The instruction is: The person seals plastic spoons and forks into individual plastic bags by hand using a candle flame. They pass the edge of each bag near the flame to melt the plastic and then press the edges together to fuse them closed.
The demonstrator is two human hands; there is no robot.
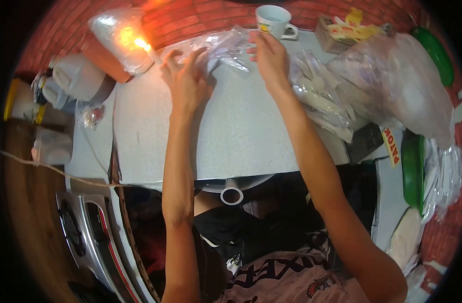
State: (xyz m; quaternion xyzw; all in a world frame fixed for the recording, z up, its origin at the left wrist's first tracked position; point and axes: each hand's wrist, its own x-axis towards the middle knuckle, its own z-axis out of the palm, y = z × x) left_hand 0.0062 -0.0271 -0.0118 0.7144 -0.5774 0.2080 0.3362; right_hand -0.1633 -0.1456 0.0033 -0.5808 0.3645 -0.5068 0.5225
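My left hand (185,83) is over the far left part of the white tabletop (241,126), its fingers spread and curved. Just beside its fingertips is a lit white candle (150,51); whether they touch cannot be made out. A crumpled clear plastic bag (228,48) lies between my two hands, partly behind the left fingers. My right hand (271,56) is at the bag's right end, fingers apart and pointing left, with nothing visible in it. Directly beyond it stands a white mug (274,22) with a yellow print.
Plastic bags with spoons (319,83) and a large filled bag (413,86) crowd the right side. A cardboard box (332,35) stands behind them. At left are jugs (82,76) and a wrapped clear bag (117,38) near the flame. A stove (92,237) sits lower left.
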